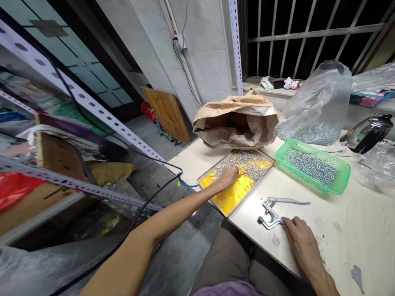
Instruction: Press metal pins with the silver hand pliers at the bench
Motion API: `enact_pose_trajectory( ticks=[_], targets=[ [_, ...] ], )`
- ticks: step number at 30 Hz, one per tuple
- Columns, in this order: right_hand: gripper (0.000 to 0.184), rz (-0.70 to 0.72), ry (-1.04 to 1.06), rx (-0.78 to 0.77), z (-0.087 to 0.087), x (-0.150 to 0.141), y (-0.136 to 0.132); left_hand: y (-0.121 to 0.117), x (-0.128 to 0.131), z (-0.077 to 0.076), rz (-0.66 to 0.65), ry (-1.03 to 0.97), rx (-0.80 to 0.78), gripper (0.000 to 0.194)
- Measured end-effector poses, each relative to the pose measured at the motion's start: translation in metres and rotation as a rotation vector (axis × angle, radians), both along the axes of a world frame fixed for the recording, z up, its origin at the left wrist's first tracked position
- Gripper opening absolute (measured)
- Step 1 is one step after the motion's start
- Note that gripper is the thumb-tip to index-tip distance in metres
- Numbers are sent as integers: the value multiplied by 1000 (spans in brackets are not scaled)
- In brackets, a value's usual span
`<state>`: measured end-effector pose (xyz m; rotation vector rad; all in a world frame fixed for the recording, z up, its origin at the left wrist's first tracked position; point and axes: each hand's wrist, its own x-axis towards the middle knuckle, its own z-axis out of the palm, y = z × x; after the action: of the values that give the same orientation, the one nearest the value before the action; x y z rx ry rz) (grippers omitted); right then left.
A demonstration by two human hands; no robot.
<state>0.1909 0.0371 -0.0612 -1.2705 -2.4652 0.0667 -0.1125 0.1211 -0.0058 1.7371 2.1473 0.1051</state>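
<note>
While the left hand curls narrowly over pins below centre, any grip hidden, the right hand, palm down, touches the pliers at lower right, its hold unclear; their long axis runs sideways, handles pointing right.

- We count two bare hands: one left hand and one right hand.
- We have one metal hand tool.
- We see one yellow-lined tray.
- We find one green basket.
- We make out three batches of small metal pieces: one in the tray, one in the basket, one in a clear bag; the pieces in each are too many for us to number.
- We see one large brown paper sack.
- We count one upright clear bag.
- We have one kettle.
- We spot two small figures side by side.
- We note one barred window.
- We see one leaning wooden board.
</note>
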Motion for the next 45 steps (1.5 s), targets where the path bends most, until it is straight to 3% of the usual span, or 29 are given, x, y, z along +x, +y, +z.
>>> enact_pose_trajectory(
  ticks=[5, 8, 13, 16, 18, 21, 24, 27, 30, 37, 45],
  targets=[
    [24, 44, 16, -37, 9, -3, 3, -1, -9, -2, 0, -118, 41, 13],
    [26, 59, 163, -52, 28, -10, 16, -10, -9, -1, 51, -247, 56, 9],
    [30, 129, 500, -275, 67, -77, 47, -36, 7, 7, 311, -928, 82, 4],
    [30, 147, 601, -341, 74, -123, 63, -47, 10, 17, 377, -1061, 124, 9],
    [30, 133, 623, -313, 72, -136, 69, -51, 7, 25, 420, -1076, 141, 12],
    [29, 99, 583, -262, 63, -118, 69, -57, 5, 33, 449, -1098, 103, 14],
    [29, 60, 416, -277, 52, -71, 54, -69, 19, 34, 414, -1160, 14, 12],
    [30, 34, 220, -313, 43, -25, 26, -79, 45, 28, 340, -1225, -114, 12],
    [28, 8, 109, -298, 39, 0, 0, -81, 69, 17, 286, -1194, -212, 11],
    [27, -47, -8, -207, 27, 7, -15, -67, 90, -9, 322, -923, -343, 6],
    [21, -56, -31, -173, 13, 9, -13, -67, 94, -8, 350, -774, -444, 11]
  ],
)
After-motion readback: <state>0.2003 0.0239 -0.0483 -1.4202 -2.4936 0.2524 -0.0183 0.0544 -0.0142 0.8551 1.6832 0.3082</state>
